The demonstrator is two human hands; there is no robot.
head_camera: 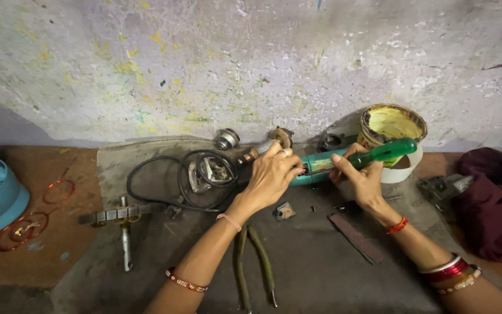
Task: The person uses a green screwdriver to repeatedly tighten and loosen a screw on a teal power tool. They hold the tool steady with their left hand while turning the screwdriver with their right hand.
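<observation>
Both hands on the grinder (315,167), screwdriver (382,153) going in!
Left hand (269,177) fingers clamp the grinder body; right hand (360,177) fingers wrap the green screwdriver handle, tip at the casing. Pliers (254,264) lie below the left wrist, paint tub (391,125) just beyond the right fingers.

Pliers (255,261) between forearms, flat bar (355,236) beside; black cable (164,183) loops left; bare floor near bottom edge.
</observation>
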